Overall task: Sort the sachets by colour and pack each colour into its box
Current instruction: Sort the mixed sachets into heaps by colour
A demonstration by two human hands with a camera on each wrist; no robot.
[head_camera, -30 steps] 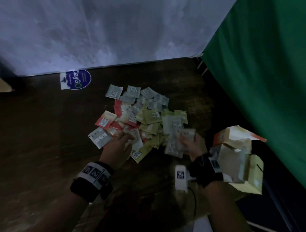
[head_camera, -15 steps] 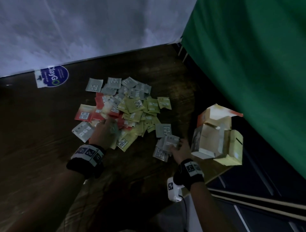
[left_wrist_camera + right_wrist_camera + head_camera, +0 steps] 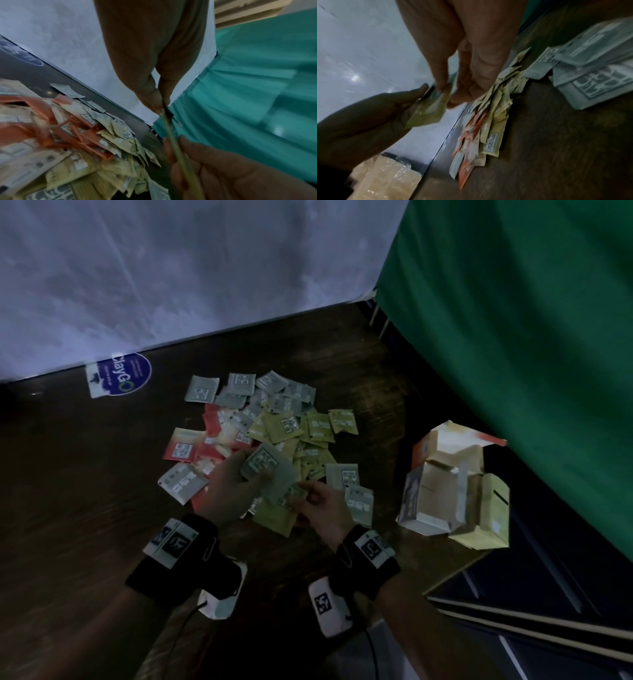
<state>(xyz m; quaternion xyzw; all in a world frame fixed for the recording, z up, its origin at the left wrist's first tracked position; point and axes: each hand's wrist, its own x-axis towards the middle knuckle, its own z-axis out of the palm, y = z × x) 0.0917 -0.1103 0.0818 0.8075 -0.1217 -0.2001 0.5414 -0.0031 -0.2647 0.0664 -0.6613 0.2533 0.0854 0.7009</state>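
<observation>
A mixed pile lies on the dark wooden table (image 3: pixel 85 508): grey sachets (image 3: pixel 274 395) at the back, red sachets (image 3: pixel 191 446) on the left, yellow-green sachets (image 3: pixel 308 429) in the middle. Above the pile's near edge my left hand (image 3: pixel 246 477) holds a few grey-green sachets (image 3: pixel 265 462). My right hand (image 3: pixel 305 498) pinches the lower end of that stack (image 3: pixel 287 491). The left wrist view shows the stack (image 3: pixel 173 142) edge-on between the fingertips (image 3: pixel 154 104). In the right wrist view the fingers (image 3: pixel 440 81) press on the held sachets (image 3: pixel 429 111). Three open boxes (image 3: pixel 442 494) stand to the right.
Two loose grey sachets (image 3: pixel 356 491) lie between my right hand and the boxes. A blue round sticker (image 3: pixel 120 374) is at the table's back left. A white sheet (image 3: pixel 171 268) hangs behind and a green curtain (image 3: pixel 513 337) hangs right. The table edge (image 3: pixel 448 580) runs just past the boxes.
My right hand has left the grey sachets near the boxes and moved left to meet my left hand. My left hand has risen off the pile with sachets in it.
</observation>
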